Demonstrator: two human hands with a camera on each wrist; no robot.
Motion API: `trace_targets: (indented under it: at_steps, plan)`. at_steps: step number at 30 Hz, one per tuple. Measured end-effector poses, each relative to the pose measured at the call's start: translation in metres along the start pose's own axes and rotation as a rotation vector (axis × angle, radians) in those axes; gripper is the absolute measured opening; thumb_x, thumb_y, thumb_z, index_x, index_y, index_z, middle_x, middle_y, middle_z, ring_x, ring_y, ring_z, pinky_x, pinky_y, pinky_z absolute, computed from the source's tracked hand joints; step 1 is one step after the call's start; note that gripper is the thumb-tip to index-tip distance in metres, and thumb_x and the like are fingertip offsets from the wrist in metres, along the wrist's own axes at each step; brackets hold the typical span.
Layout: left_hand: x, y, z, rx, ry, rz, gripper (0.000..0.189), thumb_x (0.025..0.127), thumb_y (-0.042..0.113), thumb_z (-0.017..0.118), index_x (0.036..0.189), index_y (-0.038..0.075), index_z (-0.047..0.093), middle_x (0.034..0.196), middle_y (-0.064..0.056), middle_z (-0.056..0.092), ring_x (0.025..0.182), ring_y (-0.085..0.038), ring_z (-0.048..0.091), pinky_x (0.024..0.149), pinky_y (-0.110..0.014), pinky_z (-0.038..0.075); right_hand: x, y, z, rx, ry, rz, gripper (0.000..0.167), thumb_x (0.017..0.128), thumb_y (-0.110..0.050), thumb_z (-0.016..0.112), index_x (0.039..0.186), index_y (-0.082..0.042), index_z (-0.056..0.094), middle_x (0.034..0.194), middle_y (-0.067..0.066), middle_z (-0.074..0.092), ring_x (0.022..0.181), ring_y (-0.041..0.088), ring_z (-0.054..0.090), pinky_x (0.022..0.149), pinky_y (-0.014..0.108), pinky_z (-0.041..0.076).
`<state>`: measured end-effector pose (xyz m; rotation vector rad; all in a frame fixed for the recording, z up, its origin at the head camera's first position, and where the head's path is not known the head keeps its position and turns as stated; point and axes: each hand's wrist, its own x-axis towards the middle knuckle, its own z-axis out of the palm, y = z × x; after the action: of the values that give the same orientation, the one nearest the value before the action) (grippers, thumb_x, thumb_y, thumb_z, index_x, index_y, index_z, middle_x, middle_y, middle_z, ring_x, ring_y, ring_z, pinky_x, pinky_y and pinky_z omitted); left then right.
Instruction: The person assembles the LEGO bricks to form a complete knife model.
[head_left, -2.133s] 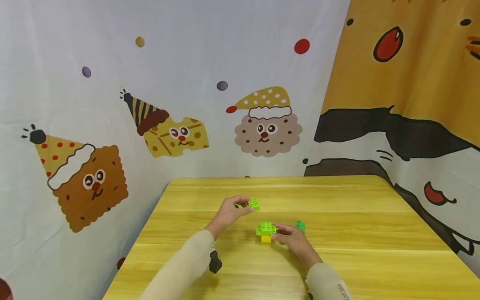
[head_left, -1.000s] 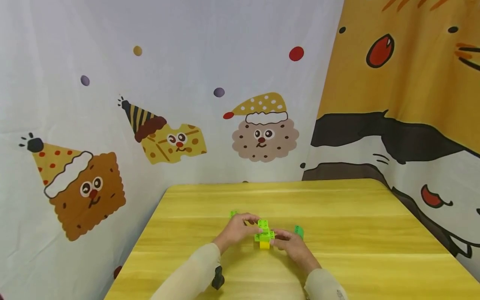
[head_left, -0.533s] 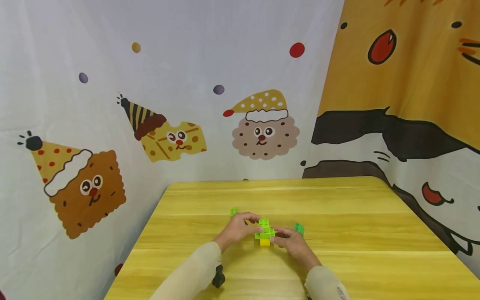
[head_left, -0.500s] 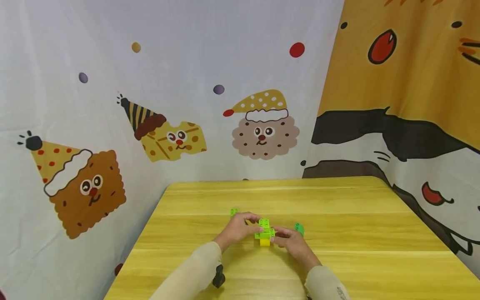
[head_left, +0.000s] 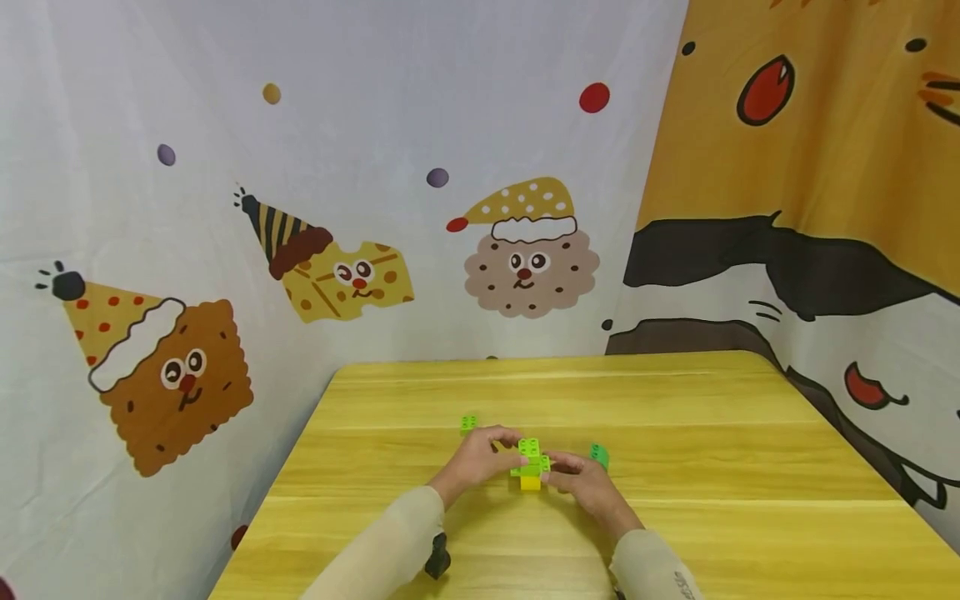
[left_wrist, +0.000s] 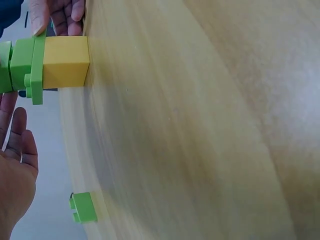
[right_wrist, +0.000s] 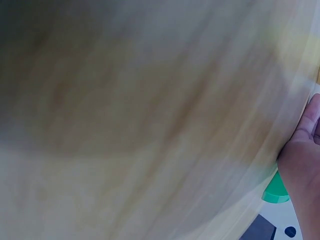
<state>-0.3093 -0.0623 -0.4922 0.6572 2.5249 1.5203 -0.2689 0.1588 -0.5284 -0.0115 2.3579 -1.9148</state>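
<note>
Yellow wood-grain table [head_left: 750,467], block stack roughly midway between its left and right edges, slightly toward the left, upright. Bottom up: yellow block [left_wrist: 66,61], thin green brick [left_wrist: 37,75] overhanging it on both sides, middle green block [left_wrist: 21,57], top lime block [head_left: 528,447] with studs up. Seam visible between the upper two in the left wrist view; can't tell if they're fully seated. Left hand [head_left: 474,458]: partly closed, thumb and fingers pinching the top lime block. Right hand [head_left: 588,483]: partly closed too, pinching the right end of the thin green brick, thumb on the near side. Loose parts: small lime block [head_left: 468,423] beyond the left hand, toward the far edge, on the left-corner side; darker green piece [head_left: 600,455], curved at one end, just behind the right hand, right of the stack. Both arms in beige sleeves [head_left: 386,542], black device [head_left: 437,557] under the left cuff. White cloth [head_left: 360,125] behind the far edge, printed with a biscuit, cheese and a cookie in party hats.
</note>
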Motion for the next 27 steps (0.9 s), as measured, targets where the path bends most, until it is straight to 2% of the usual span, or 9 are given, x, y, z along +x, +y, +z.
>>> trace_targets:
  at_steps: [8, 14, 19, 27]
  plan:
    - [0.0001, -0.0016, 0.0036, -0.083, -0.001, -0.021, 0.032, 0.087, 0.028, 0.078, 0.117, 0.017, 0.071, 0.109, 0.005, 0.065, 0.109, -0.027, 0.055, 0.086, -0.037, 0.044, 0.0013, 0.0010, -0.0011, 0.022, -0.009, -0.005, 0.046, 0.087, -0.018, 0.078, 0.128, 0.000, 0.066, 0.115, 0.012, 0.068, 0.102, 0.023, 0.062, 0.081, 0.039, 0.052]
    - [0.0007, -0.0025, 0.0055, -0.105, 0.003, -0.015, 0.030, 0.088, 0.027, 0.078, 0.116, 0.017, 0.072, 0.111, 0.004, 0.066, 0.110, -0.029, 0.055, 0.085, -0.038, 0.043, 0.0001, 0.0001, -0.0010, 0.017, -0.013, -0.006, 0.047, 0.087, -0.018, 0.078, 0.128, 0.000, 0.065, 0.114, 0.011, 0.068, 0.101, 0.022, 0.062, 0.081, 0.039, 0.052]
    - [0.0003, -0.0040, 0.0059, -0.092, 0.003, -0.013, 0.029, 0.089, 0.030, 0.077, 0.115, 0.020, 0.073, 0.111, 0.006, 0.066, 0.108, -0.026, 0.056, 0.085, -0.038, 0.044, -0.0006, -0.0003, -0.0003, 0.015, -0.008, 0.003, 0.046, 0.087, -0.018, 0.078, 0.128, -0.001, 0.066, 0.114, 0.011, 0.068, 0.101, 0.022, 0.062, 0.082, 0.040, 0.052]
    - [0.0017, -0.0023, 0.0018, 0.001, -0.036, 0.021, 0.029, 0.089, 0.039, 0.075, 0.114, 0.024, 0.073, 0.107, 0.011, 0.064, 0.106, -0.024, 0.057, 0.083, -0.034, 0.046, 0.0002, -0.0005, 0.0004, -0.007, 0.004, 0.027, 0.048, 0.086, -0.023, 0.080, 0.128, -0.004, 0.067, 0.117, 0.010, 0.066, 0.102, 0.023, 0.061, 0.082, 0.040, 0.053]
